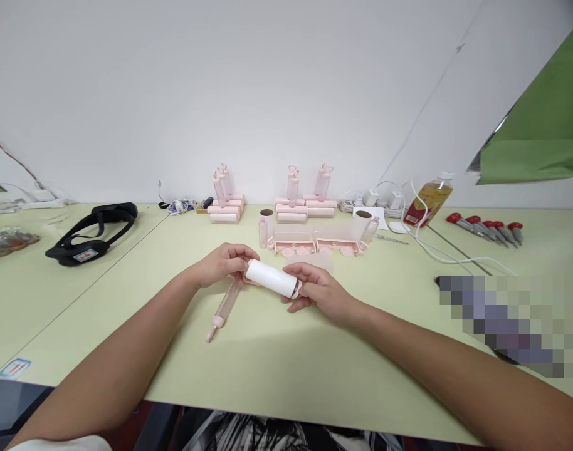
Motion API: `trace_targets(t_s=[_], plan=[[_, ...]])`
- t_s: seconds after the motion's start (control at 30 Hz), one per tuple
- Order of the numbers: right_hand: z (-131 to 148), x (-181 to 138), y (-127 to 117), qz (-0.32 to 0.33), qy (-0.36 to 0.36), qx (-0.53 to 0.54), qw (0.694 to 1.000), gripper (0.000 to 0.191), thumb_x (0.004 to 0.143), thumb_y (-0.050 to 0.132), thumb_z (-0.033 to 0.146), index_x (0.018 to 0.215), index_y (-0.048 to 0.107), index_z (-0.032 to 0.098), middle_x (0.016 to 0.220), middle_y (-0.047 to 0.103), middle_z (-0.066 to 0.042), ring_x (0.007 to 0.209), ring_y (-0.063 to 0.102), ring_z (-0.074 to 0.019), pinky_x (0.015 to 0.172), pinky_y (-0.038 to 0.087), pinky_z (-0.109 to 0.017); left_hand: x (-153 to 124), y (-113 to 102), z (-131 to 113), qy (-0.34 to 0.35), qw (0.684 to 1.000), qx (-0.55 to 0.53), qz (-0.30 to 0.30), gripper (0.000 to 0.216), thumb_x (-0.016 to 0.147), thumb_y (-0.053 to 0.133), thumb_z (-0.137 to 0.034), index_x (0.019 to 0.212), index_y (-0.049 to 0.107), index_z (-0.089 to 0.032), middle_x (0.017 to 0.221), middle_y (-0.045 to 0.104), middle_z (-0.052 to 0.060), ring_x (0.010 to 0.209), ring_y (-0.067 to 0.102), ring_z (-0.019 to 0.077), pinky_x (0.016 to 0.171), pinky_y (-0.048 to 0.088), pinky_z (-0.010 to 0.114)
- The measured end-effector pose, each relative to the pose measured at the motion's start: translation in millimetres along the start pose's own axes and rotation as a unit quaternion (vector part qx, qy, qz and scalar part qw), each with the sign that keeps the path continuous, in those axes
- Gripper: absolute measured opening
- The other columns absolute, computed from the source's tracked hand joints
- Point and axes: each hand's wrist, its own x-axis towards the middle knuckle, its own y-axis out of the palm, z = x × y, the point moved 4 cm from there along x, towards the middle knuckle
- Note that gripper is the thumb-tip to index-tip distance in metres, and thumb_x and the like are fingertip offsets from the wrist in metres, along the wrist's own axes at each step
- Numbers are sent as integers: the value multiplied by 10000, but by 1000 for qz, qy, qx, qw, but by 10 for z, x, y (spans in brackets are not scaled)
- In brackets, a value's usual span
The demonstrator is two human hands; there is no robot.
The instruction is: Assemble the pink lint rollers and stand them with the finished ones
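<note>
Both hands on a white roll, mid-table

Head view, only view.
- White roll [271, 277] lies near the middle of the pale green table [277, 376], held just above or on the surface; contact underneath is hidden by the hands.
- Left hand [223, 263]: fingers curled down over the roll's left end, thumb tucked under, closed around it. The fingertips are hard to make out.
- Right hand [317, 291]: cupped around the roll's right end, fingers bent and gripping. A pink rim shows at that end, partly covered.
- Pink handle [224, 308] lies on the table, slanting down-left from under the left hand. Whether it joins the roll cannot be told; the hand covers the meeting point.
- Behind the hands: pink trays [315, 243] in a row, with an upright roll [266, 227] just beside them on the left.
- Further back, near the wall: stacked pink rollers [226, 210].
- Far left: black headset [91, 233], well apart from the hands.
- Right side: a bottle [430, 199] of yellow liquid and red-handled screwdrivers [486, 228]
- A pixelated block [507, 322] masks whatever lies at the right edge
- Both forearms are cut off by the lower frame
</note>
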Motion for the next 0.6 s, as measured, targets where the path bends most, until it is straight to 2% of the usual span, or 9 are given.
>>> trace_targets(t_s=[0.13,0.27,0.37,0.5,0.6], plan=[[-5,-12,30,-8,20,-24,999,374,755,610,196,1128,592,232,1092,596,-55,794,678,-153,705,606,-329,1,35,-3,-13,1000,7,-1,266,789,560,-233,1037,609,-147,753,672,27,587,657,141,580,566,261],[-10,-17,27,-17,46,-18,999,405,720,572,149,1116,586,236,1175,582,-75,751,681,-151,601,606,-292,1,74,-28,-19,999,-17,-19,286,777,544,-235,1040,611,-144,761,653,31,685,690,184,537,568,246],[-18,-11,16,-25,56,-8,998,441,684,541,115,1108,581,228,1162,592,-83,720,683,-158,557,603,-286,11,72,-20,-19,998,-51,-39,277,774,551,-260,1015,625,-145,802,647,44,736,708,224,529,572,264],[-18,-5,21,-31,56,8,998,461,683,528,102,1125,593,217,1094,606,-79,713,684,-156,606,611,-308,29,75,-4,-14,995,-79,-66,254,797,549,-308,969,635,-142,840,649,61,728,718,242,497,551,262],[-10,-8,23,-45,53,24,997,454,697,523,95,1131,599,205,1054,609,-75,737,692,-166,675,614,-340,35,103,-12,-8,993,-78,-93,268,803,587,-337,977,612,-134,758,641,49,645,696,208,437,505,227]])
